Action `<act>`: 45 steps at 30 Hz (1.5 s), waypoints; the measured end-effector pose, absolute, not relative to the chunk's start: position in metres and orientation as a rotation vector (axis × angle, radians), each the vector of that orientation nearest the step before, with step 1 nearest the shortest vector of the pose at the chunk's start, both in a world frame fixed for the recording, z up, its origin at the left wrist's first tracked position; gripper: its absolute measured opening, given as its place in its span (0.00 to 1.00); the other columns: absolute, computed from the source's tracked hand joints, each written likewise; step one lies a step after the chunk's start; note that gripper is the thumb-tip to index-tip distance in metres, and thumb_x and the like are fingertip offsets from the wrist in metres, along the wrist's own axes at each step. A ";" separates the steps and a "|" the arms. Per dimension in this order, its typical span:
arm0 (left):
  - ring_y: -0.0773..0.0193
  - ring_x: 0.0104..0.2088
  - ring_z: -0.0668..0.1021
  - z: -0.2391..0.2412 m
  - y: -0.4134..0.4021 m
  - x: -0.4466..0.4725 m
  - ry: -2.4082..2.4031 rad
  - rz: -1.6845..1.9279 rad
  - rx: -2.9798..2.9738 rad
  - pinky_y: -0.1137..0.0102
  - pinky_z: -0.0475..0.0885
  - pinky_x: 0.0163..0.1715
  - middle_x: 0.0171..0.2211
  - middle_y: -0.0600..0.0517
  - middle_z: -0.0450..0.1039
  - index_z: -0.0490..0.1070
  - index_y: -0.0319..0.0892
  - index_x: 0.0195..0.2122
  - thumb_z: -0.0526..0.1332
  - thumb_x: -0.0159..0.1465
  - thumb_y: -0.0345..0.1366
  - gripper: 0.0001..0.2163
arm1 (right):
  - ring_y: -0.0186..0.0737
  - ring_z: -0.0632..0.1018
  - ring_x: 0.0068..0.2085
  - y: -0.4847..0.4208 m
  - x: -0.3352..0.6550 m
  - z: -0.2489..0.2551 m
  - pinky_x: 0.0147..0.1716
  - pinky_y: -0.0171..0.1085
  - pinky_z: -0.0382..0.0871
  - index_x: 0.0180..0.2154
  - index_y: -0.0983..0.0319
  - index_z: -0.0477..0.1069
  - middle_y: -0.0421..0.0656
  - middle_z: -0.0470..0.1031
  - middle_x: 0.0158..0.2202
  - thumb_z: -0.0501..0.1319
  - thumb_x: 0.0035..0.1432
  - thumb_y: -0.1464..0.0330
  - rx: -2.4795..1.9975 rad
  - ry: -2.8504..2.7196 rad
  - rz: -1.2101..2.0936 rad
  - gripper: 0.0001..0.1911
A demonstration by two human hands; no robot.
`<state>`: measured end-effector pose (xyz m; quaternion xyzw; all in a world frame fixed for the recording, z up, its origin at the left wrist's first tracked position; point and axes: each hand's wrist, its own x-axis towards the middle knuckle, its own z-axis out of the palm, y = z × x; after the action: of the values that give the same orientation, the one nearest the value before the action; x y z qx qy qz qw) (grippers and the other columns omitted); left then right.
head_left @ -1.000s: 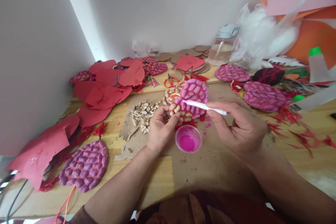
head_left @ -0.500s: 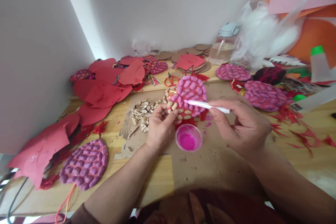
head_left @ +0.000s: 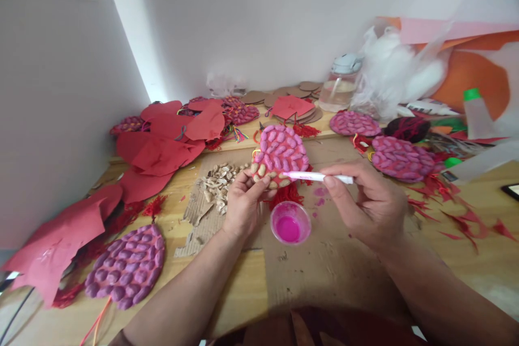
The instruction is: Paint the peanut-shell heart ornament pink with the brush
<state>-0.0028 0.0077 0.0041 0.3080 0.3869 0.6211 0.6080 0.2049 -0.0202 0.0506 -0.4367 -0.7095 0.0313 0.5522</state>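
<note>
Reference point: clear cup (head_left: 288, 208) of pink paint, standing on a cardboard sheet (head_left: 336, 270) laid over the wooden counter (head_left: 243, 286). Peanut-studded plaque (head_left: 284, 148) held up just beyond the cup; most nuts coloured pink, several along its near and near-left edge bare tan. Red tassel (head_left: 290, 194) between plaque and cup.

Left hand (head_left: 245, 203), left of the cup and a little beyond: fingers closed on the plaque's near-left edge, thumb on top, the undersides hidden. Right hand (head_left: 367, 205), right of the cup: thumb and forefinger pinched on a white pen (head_left: 320, 177), the other fingers curled in. Pen nearly level, pink tip pointing left at the plaque's near nuts; contact or slight gap, cannot tell.

Pink blots (head_left: 320, 194) on the cardboard, just beyond and right of the cup. Peanut shells (head_left: 219, 181) heaped beyond it, leftward. Purple plaque (head_left: 127, 265) well left, nearer the wearer. Lidded bottle (head_left: 336, 96) far beyond, rightward.
</note>
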 end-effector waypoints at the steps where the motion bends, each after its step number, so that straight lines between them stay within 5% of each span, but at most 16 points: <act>1: 0.64 0.33 0.84 0.005 0.008 -0.003 0.891 1.433 0.699 0.73 0.80 0.30 0.37 0.51 0.81 0.71 0.40 0.39 0.78 0.50 0.35 0.20 | 0.36 0.78 0.34 -0.020 0.205 0.050 0.34 0.37 0.70 0.42 0.56 0.79 0.38 0.80 0.35 0.67 0.59 0.72 -1.041 -1.666 0.098 0.08; 7: 0.67 0.30 0.83 0.008 0.008 -0.002 0.871 1.424 0.659 0.74 0.80 0.32 0.34 0.52 0.81 0.71 0.40 0.38 0.79 0.49 0.35 0.20 | 0.31 0.73 0.26 -0.019 0.208 0.045 0.26 0.33 0.66 0.41 0.57 0.79 0.36 0.78 0.28 0.66 0.62 0.68 -1.085 -1.582 0.262 0.05; 18: 0.62 0.36 0.84 0.000 0.013 -0.004 0.812 1.468 0.696 0.70 0.81 0.34 0.38 0.51 0.81 0.74 0.40 0.40 0.78 0.50 0.33 0.19 | 0.35 0.76 0.29 -0.015 0.221 0.045 0.27 0.34 0.69 0.38 0.55 0.78 0.39 0.77 0.30 0.64 0.65 0.60 -0.953 -1.479 0.848 0.08; 22: 0.64 0.35 0.83 -0.004 0.015 -0.006 0.824 1.499 0.714 0.71 0.80 0.34 0.37 0.53 0.80 0.75 0.41 0.39 0.78 0.49 0.32 0.18 | 0.32 0.70 0.25 -0.027 0.224 0.053 0.21 0.35 0.59 0.38 0.56 0.76 0.37 0.74 0.27 0.63 0.66 0.63 -1.040 -1.829 0.792 0.05; 30: 0.65 0.33 0.82 0.001 0.015 -0.005 0.842 1.511 0.739 0.70 0.79 0.34 0.34 0.54 0.79 0.73 0.42 0.38 0.78 0.48 0.34 0.19 | 0.37 0.72 0.36 -0.036 0.200 0.059 0.37 0.39 0.66 0.38 0.59 0.73 0.38 0.74 0.31 0.64 0.58 0.76 -0.763 -2.226 0.497 0.08; 45: 0.67 0.31 0.81 0.000 0.017 -0.007 0.817 1.500 0.747 0.74 0.78 0.30 0.34 0.53 0.80 0.73 0.41 0.36 0.76 0.49 0.31 0.16 | 0.43 0.74 0.45 -0.031 0.187 0.048 0.47 0.43 0.69 0.41 0.59 0.76 0.41 0.80 0.35 0.65 0.62 0.70 -0.786 -2.260 0.315 0.04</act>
<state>-0.0068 0.0166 -0.0001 0.3219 0.3519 0.6458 0.5962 0.1867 -0.0310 0.0479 -0.3044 -0.8750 0.1220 0.3560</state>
